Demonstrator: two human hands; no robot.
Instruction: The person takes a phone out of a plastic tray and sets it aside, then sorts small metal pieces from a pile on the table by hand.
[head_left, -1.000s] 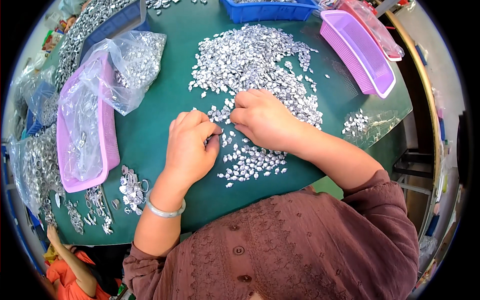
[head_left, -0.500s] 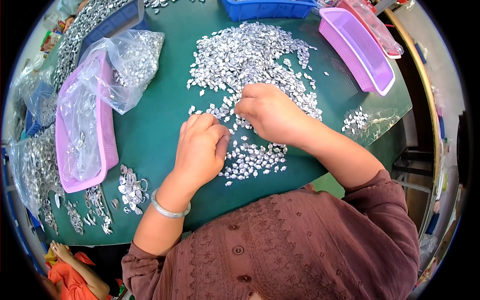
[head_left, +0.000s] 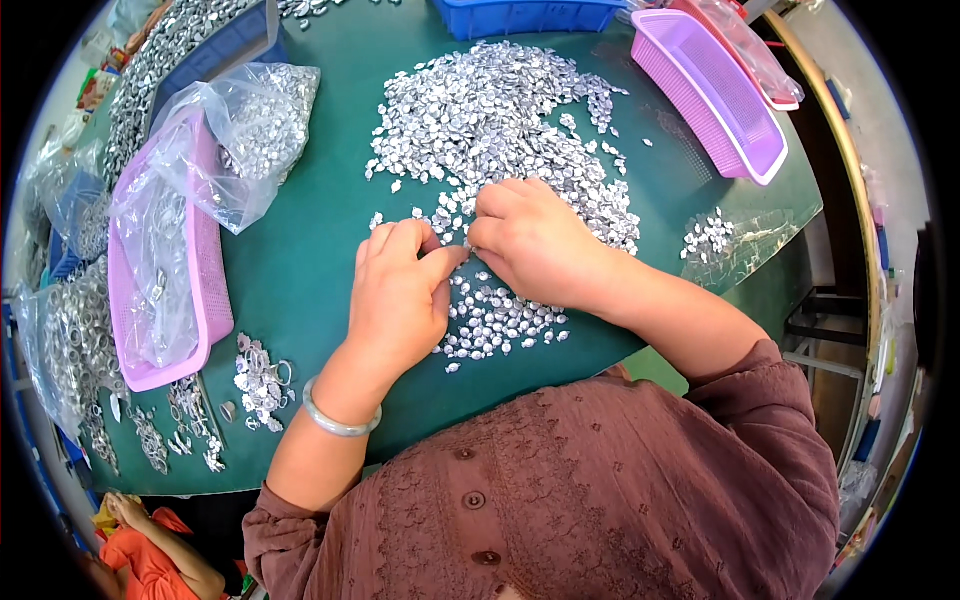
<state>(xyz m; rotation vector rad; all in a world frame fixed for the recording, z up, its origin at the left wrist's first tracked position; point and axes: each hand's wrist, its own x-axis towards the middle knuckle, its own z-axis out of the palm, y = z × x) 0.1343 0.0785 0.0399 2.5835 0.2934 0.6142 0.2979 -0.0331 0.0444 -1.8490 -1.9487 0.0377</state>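
My left hand point(head_left: 400, 292), with a pale bangle point(head_left: 342, 424) on the wrist, is closed, its thumb pointing to the right. My right hand point(head_left: 540, 244) meets it, thumb and fingers pinched together. A tiny silver metal piece seems to show where the fingertips meet; its details are too small to make out. Beyond the hands spreads a large heap of small silver metal pieces point(head_left: 480, 115), rounded with pointed ends. A smaller group of like pieces point(head_left: 505, 325) lies on the near side, below my right hand.
The green table point(head_left: 300, 290) bears a purple basket point(head_left: 215, 270) with clear plastic bags at left, another purple basket point(head_left: 765, 160) at right and a blue bin point(head_left: 530, 18) at the back. A few pieces point(head_left: 708, 236) lie at right. Metal parts point(head_left: 262, 385) sit front left. Another person point(head_left: 150, 550) is at lower left.
My right hand has come slightly down and toward the left hand. My left thumb has stretched out to it, so the fingertips now meet above the pieces.
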